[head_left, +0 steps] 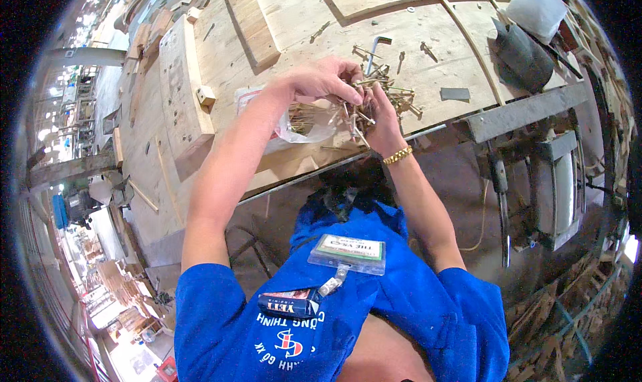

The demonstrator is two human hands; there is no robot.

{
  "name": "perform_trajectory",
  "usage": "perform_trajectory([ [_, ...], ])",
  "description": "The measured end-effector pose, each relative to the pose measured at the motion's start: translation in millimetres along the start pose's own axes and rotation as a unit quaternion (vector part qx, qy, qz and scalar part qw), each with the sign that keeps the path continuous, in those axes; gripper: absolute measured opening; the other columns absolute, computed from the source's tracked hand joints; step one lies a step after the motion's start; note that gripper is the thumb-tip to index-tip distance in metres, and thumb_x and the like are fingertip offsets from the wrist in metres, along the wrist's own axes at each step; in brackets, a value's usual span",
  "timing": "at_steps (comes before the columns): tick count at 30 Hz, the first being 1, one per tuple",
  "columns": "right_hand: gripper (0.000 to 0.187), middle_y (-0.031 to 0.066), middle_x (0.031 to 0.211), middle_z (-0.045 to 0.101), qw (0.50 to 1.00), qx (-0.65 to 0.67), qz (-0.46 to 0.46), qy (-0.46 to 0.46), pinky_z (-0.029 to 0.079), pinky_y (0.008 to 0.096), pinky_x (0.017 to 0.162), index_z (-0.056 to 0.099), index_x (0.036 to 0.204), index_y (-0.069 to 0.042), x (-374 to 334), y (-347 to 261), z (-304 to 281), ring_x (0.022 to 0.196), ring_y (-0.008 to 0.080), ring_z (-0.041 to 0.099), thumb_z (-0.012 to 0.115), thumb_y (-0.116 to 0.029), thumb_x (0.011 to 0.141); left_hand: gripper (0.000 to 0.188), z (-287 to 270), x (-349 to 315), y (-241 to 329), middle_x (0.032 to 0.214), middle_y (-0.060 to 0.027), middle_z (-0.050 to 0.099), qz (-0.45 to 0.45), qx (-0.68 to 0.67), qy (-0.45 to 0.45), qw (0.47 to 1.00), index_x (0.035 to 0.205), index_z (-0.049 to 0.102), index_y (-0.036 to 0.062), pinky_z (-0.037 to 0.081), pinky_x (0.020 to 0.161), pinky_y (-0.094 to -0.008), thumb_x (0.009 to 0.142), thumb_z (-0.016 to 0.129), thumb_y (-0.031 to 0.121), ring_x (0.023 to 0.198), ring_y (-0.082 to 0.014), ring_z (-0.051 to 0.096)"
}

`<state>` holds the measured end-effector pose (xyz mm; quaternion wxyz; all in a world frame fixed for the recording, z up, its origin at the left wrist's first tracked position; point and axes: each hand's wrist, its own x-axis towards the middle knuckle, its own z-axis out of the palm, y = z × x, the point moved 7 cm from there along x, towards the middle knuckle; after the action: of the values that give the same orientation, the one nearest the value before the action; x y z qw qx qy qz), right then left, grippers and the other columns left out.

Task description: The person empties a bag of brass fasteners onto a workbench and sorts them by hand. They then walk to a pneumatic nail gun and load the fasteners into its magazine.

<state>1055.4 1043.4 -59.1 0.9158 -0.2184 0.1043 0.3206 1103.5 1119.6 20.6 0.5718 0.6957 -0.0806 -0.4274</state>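
At near edge of counter (304,21), left hand (326,80) pinches screws (360,119) gripped by curled right hand (386,126); bunch between both, neither hand nearer, shafts pointing many ways. Plastic bag (313,135) under left wrist.

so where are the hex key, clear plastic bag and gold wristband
Hex key (371,56): head view, on its long arm.
Clear plastic bag (294,138): head view, near its lower edge.
Gold wristband (398,155): head view, on its links.
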Motion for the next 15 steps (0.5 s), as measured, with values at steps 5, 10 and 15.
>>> perform_trajectory([
  [5, 0.054, 0.0076, 0.095, 0.064, 0.999, 0.040, 0.010, 0.016, 0.054, 0.0325, 0.061, 0.055, 0.115, -0.009, 0, 6, -4, 0.077, 0.0192, 0.064, 0.039, -0.055, 0.092, 0.014, 1, 10, -2, 0.079, -0.0008, 0.060, 0.016, 0.125, 0.119, 0.985, 0.085, 0.059, 0.0054, 0.045, 0.058, -0.0227, 0.079, 0.068, 0.013, 0.069, -0.0084, 0.055],
  [10, 0.048, 0.0084, 0.096, 0.065, 1.000, 0.002, 0.003, 0.010, 0.055, 0.0339, 0.058, 0.053, 0.117, -0.008, -4, 1, -10, 0.075, 0.0217, 0.065, 0.036, -0.048, 0.096, 0.014, -2, 9, -6, 0.080, -0.0043, 0.062, 0.024, 0.159, 0.151, 0.975, 0.089, 0.063, 0.0011, 0.050, 0.059, -0.0256, 0.081, 0.065, 0.013, 0.070, -0.0111, 0.059],
  [15, 0.043, 0.0099, 0.101, 0.065, 1.000, 0.027, 0.001, -0.001, 0.057, 0.0331, 0.059, 0.052, 0.121, -0.009, -6, 0, -4, 0.078, 0.0225, 0.066, 0.034, -0.040, 0.098, 0.018, -16, -2, -19, 0.081, -0.0055, 0.064, 0.003, 0.074, 0.204, 0.976, 0.094, 0.065, -0.0002, 0.053, 0.062, -0.0274, 0.086, 0.060, 0.016, 0.073, -0.0125, 0.061],
])
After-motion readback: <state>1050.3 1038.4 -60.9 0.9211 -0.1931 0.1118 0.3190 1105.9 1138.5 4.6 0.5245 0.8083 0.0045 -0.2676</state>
